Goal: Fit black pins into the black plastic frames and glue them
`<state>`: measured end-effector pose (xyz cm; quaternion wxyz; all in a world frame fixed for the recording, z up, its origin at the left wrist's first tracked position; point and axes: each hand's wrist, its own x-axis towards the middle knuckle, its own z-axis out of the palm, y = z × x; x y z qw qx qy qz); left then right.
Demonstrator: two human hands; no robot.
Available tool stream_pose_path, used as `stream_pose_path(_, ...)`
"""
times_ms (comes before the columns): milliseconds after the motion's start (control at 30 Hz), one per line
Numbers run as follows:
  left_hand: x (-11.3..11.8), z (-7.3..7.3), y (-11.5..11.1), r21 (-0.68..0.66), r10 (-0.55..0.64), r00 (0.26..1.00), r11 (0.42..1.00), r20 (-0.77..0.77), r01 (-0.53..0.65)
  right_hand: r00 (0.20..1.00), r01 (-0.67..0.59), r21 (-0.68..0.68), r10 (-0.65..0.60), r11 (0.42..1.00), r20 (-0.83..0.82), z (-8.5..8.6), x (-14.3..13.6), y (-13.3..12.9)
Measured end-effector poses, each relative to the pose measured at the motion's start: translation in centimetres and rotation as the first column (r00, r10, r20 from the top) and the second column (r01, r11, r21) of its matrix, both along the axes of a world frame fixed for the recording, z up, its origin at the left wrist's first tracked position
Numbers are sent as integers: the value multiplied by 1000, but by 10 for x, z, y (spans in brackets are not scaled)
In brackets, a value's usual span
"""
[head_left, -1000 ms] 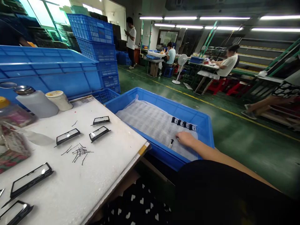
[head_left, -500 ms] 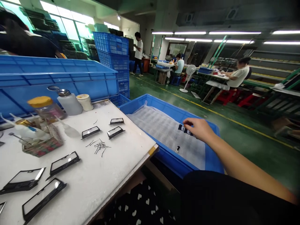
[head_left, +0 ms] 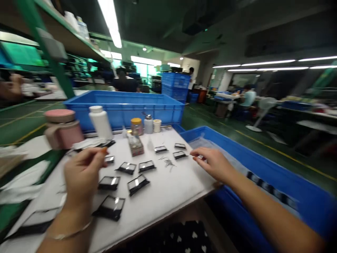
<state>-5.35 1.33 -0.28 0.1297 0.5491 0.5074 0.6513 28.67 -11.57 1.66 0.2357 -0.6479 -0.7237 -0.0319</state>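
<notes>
Above the left part of the white table point(head_left: 168, 196), my left hand point(head_left: 83, 172) has its fingertips pinched together; anything between them is too small to make out. My right hand point(head_left: 210, 161) is over the table's right edge, thumb and fingers apart, nothing visible in it. Several black rectangular frames with clear panes lie on the table, one of them point(head_left: 137, 183) near the middle. A small pile of thin dark strips point(head_left: 168, 162) lies left of my right hand. In the blue bin point(head_left: 216, 135) on the right, a row of dark pieces point(head_left: 271, 189) rests on white sheeting.
Behind the table stands a large blue crate point(head_left: 126, 110). Along the back are a white bottle point(head_left: 100, 123), a pink mug point(head_left: 64, 130), a yellow-lidded jar point(head_left: 136, 126) and a small box of tools point(head_left: 136, 146). Other people sit or stand farther off.
The view has swung left, bringing my left hand into sight. My right hand has moved from over the bin's dark pieces to the table's right edge.
</notes>
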Motion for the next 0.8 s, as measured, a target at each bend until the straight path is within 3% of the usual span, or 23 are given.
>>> stream_pose_path(33,-5,-2,1,42,-220,972,975,87,217,999,-38,12,38,999,-11,-3,-10,9)
stream_pose_path(67,-9,-4,2,45,-288,953,957,98,285,997,-66,18,66,998,-25,-6,-20,17)
stream_pose_path(133,-14,-5,1,58,-305,946,952,114,300,993,-102,-9,101,995,-66,-11,-37,34)
stream_pose_path(233,-15,-4,0,119,-447,835,894,321,433,980,-174,-125,159,977,-122,-15,-62,54)
stream_pose_path(400,-12,-5,5,106,-466,792,879,394,465,895,-442,-326,434,836,-101,-15,-97,67)
stream_pose_path(500,-12,-6,7,77,-471,791,873,391,481,857,-505,-366,505,782,-103,-16,-113,68)
stream_pose_path(700,-8,-3,0,11,-470,815,868,338,496,806,-546,-335,590,768,38,-32,-131,67)
stream_pose_path(800,-6,-2,0,-5,-466,828,871,313,492,783,-584,-243,616,774,82,-46,-132,70)
